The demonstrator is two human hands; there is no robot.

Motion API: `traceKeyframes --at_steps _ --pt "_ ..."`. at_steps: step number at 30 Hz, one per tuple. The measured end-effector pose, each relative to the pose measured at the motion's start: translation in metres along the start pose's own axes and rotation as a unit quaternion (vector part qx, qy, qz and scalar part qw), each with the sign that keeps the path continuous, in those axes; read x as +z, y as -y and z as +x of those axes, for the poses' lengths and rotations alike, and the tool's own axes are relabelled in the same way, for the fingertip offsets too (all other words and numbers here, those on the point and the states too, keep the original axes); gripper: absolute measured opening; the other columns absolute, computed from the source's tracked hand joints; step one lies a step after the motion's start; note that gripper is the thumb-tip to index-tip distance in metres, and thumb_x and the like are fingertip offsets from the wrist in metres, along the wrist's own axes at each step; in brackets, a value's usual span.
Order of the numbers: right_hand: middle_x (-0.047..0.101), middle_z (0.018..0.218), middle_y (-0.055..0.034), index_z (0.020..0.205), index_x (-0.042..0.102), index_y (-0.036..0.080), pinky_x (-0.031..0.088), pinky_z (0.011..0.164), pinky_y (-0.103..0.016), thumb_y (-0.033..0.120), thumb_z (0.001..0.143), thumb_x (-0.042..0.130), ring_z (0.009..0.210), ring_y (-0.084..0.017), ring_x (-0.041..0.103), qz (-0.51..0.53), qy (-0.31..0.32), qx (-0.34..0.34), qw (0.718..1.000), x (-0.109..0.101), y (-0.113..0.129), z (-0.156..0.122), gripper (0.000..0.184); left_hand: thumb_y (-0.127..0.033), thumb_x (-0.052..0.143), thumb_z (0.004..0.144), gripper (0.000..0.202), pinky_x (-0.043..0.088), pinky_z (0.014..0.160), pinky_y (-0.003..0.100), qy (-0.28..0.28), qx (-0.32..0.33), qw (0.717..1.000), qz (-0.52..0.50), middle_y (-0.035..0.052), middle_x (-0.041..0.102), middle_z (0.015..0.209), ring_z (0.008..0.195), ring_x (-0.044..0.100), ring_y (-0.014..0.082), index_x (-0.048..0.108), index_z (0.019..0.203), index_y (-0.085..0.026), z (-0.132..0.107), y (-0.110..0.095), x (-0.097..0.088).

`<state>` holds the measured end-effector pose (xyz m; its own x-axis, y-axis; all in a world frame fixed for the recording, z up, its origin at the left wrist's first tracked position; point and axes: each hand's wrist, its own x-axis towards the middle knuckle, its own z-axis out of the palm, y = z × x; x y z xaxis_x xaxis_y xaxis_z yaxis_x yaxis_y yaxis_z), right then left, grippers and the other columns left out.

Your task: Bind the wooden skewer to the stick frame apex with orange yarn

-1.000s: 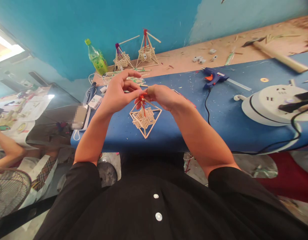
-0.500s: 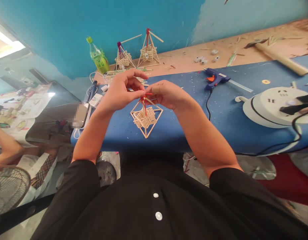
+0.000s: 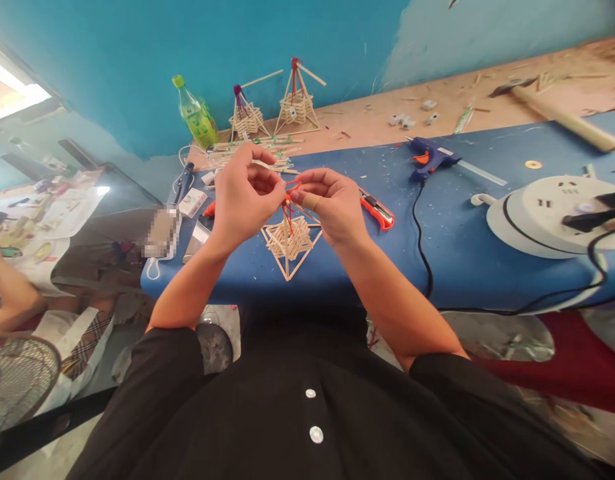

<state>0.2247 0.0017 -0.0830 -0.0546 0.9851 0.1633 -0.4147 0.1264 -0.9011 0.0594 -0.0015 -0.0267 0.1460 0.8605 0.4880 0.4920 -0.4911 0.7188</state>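
A small pyramid-shaped frame of wooden sticks (image 3: 288,241) stands on the blue mat in front of me, with a stack of crossed sticks inside it. Red string (image 3: 290,188) is wound about its top and hangs down to the stack. My left hand (image 3: 250,197) pinches the string at the left of the peak, thumb against fingertips. From the right, my right hand (image 3: 332,203) pinches the string too, its thumb close to the peak. Fingers cover part of the frame's top.
An orange utility knife (image 3: 378,210) and a glue gun (image 3: 430,159) lie to the right, near a white power strip (image 3: 537,217). Two similar stick frames (image 3: 296,107) and a green bottle (image 3: 194,113) stand at the back. A hammer (image 3: 562,117) rests at far right. Another person's arm (image 3: 12,287) shows at left.
My right hand has drawn back and turned, with its thumb now at the peak, uncovering the utility knife. The left hand has shifted slightly down and left. The frame has tilted a little.
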Motion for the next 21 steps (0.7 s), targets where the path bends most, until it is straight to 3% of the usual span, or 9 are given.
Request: traceKeyframes --at_steps 4,7,9,11,14,18,21 --pt "0.072 0.091 -0.0029 0.080 0.068 0.024 0.062 0.089 -0.037 0.046 0.068 0.093 0.092 -0.018 0.071 -0.041 -0.011 -0.072 0.997 0.001 -0.002 -0.006 0.036 -0.014 0.075 0.086 0.031 0.064 0.074 0.030 -0.023 0.012 0.999 0.046 -0.0040 0.076 0.082 0.071 0.074 0.0133 0.059 0.110 -0.026 -0.006 -0.009 0.001" --pt "0.073 0.117 -0.0055 0.080 0.070 0.025 0.061 0.092 -0.037 0.044 0.076 0.091 0.107 -0.020 0.070 -0.096 -0.023 -0.150 0.984 0.001 0.003 -0.011 0.028 -0.014 0.078 0.084 0.034 0.066 0.079 0.034 -0.009 0.009 0.999 0.052 -0.0042 0.077 0.081 0.074 0.075 0.0152 0.059 0.110 -0.026 -0.003 -0.014 -0.001" --pt "0.071 0.129 -0.0061 0.083 0.071 0.025 0.061 0.096 -0.039 0.042 0.081 0.089 0.111 -0.021 0.070 -0.094 -0.002 -0.164 0.982 0.003 0.007 -0.012 0.025 -0.014 0.080 0.083 0.036 0.066 0.081 0.036 0.013 0.008 0.999 0.046 -0.0035 0.076 0.081 0.076 0.076 0.0170 0.059 0.111 -0.025 -0.001 -0.015 -0.004" --pt "0.074 0.119 -0.0064 0.085 0.070 0.024 0.061 0.097 -0.040 0.040 0.083 0.087 0.104 -0.020 0.072 -0.076 0.017 -0.152 0.985 0.006 0.010 -0.011 0.024 -0.014 0.081 0.084 0.037 0.066 0.079 0.037 0.030 0.007 0.999 0.038 -0.0023 0.076 0.082 0.077 0.076 0.0181 0.059 0.111 -0.025 0.002 -0.015 -0.005" --pt "0.071 0.089 -0.0012 0.086 0.066 0.024 0.061 0.087 -0.036 0.039 0.080 0.088 0.084 -0.016 0.069 -0.083 -0.004 -0.106 0.991 0.010 0.012 -0.006 0.027 -0.016 0.081 0.086 0.036 0.066 0.075 0.036 0.038 0.009 0.999 0.020 -0.0012 0.076 0.083 0.077 0.076 0.0180 0.058 0.112 -0.024 0.003 -0.012 -0.006" --pt "0.071 0.083 0.0020 0.089 0.061 0.025 0.059 0.076 -0.031 0.038 0.074 0.092 0.076 -0.014 0.067 -0.101 -0.031 -0.070 0.992 0.012 0.017 -0.004 0.037 -0.018 0.080 0.085 0.038 0.066 0.074 0.035 0.037 0.007 0.999 0.002 -0.0014 0.076 0.084 0.078 0.075 0.0176 0.057 0.116 -0.025 0.001 -0.006 -0.006" --pt "0.072 0.079 0.0003 0.083 0.068 0.022 0.056 0.073 -0.032 0.032 0.078 0.085 0.074 -0.015 0.067 -0.135 -0.021 -0.096 0.986 0.014 0.022 -0.009 0.021 -0.018 0.080 0.084 0.041 0.066 0.076 0.035 0.036 0.005 0.999 -0.005 -0.0014 0.075 0.083 0.078 0.075 0.0176 0.056 0.116 -0.025 0.000 -0.003 -0.006"
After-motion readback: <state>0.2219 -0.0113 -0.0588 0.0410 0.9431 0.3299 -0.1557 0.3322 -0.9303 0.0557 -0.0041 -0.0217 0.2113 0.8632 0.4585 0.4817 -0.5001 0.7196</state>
